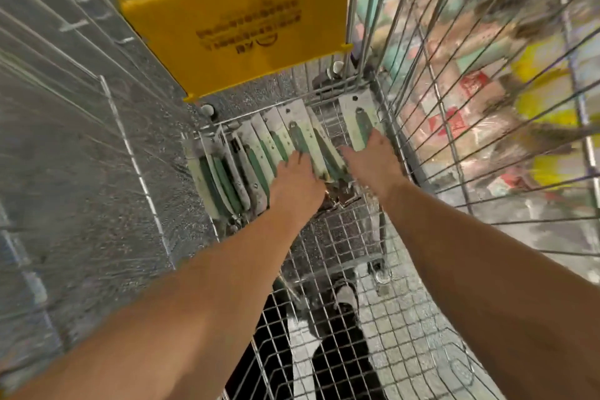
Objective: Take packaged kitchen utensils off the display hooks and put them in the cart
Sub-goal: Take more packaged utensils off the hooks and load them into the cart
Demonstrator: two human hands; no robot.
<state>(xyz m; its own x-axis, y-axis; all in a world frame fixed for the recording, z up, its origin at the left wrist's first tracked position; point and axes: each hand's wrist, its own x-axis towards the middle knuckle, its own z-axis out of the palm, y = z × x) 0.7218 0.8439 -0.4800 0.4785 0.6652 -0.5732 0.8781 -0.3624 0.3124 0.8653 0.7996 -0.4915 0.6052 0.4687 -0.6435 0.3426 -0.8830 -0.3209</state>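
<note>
Down at the far end of the wire cart, a fanned row of packaged utensils lies on the mesh floor: pale cards, each carrying a green-handled tool. Exact tool type too blurred to tell. One more pack stands apart at the right corner, leaning on the end wall. Left hand rests on the middle of the row, fingers spread fairly flat over the packs, not curled round any. Right hand reaches to the separate pack, fingertips touching its lower edge; whether it pinches the card, cannot tell. Yellow plastic flap hangs above on the cart's end. Blurred shelf goods show through the right side bars.
</note>
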